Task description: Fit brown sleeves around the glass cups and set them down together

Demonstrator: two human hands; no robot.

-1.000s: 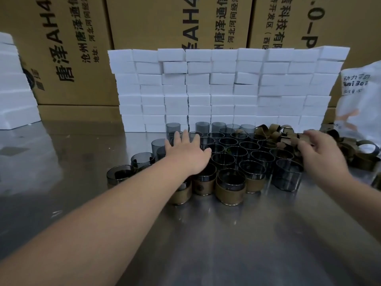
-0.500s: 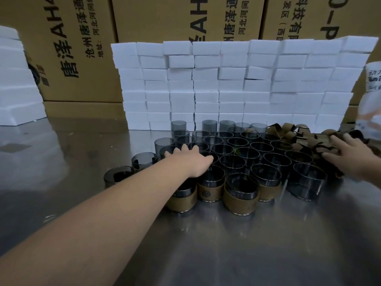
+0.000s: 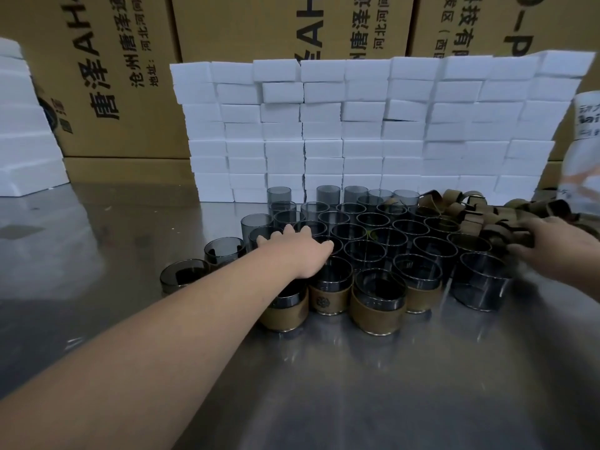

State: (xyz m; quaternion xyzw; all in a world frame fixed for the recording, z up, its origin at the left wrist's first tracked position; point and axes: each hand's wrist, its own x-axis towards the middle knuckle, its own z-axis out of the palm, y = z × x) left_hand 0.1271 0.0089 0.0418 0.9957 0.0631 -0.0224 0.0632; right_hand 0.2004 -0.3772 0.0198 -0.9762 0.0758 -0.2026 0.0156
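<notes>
Dim overhead light; glare on steel table [image 3: 357, 384]; right edge blurred, wide-angle distortion.

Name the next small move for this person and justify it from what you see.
Probably lift one of the bare glass cups with the left hand, which lies over them, and bring it toward the right hand, which is at the pile of brown sleeves. Only a few sleeved cups stand in front; many are bare.

Blurred right hand [image 3: 560, 245], left hand [image 3: 300, 254] fingers [image 3: 287, 231] half hidden among glass cups [image 3: 366, 252], bag [image 3: 586, 141] cut by edge
</notes>
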